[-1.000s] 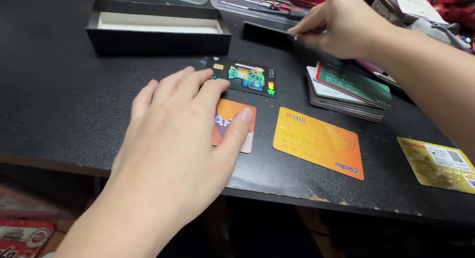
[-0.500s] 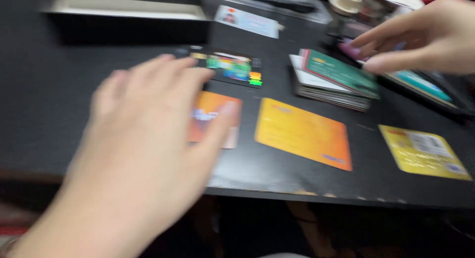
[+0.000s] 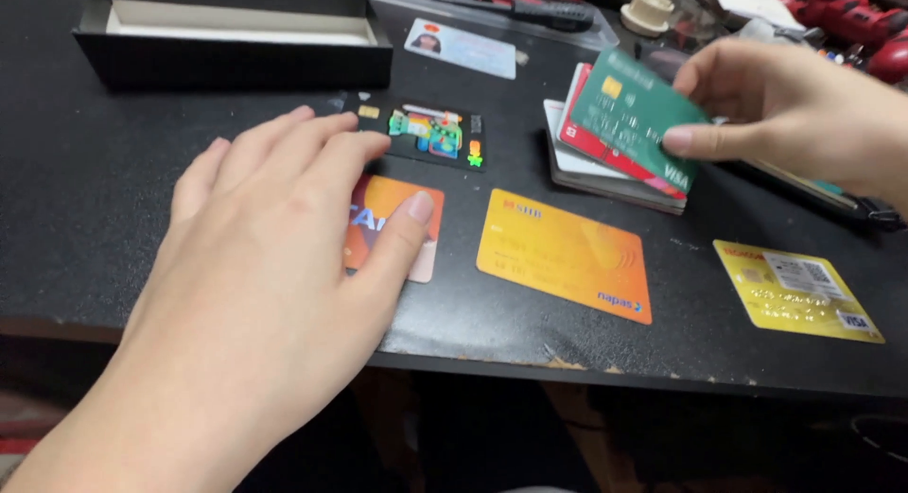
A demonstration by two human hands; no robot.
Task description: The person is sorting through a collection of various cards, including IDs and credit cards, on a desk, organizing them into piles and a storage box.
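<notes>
My left hand (image 3: 284, 238) lies flat on the black table (image 3: 95, 219), fingers apart, its thumb and palm covering part of an orange card (image 3: 402, 209). Just beyond its fingertips lies a black card with a colourful picture (image 3: 430, 134). My right hand (image 3: 785, 105) pinches a green card (image 3: 634, 115) between thumb and fingers, lifting it tilted off a stack of cards (image 3: 605, 176). A red card shows under the green one. An orange-yellow card (image 3: 563, 257) lies flat in the middle, and a yellow card (image 3: 799, 290) lies at the right.
An open black box with a white lining (image 3: 236, 44) stands at the back left. A pale card with a small photo (image 3: 461, 47) lies behind the black card. Tools in a clear tray (image 3: 511, 6), a round cap (image 3: 648, 11) and red items crowd the back. The table's front edge is chipped.
My right hand came back from the far clutter and took hold of the green card, raising it off the stack. My left hand stayed on the orange card.
</notes>
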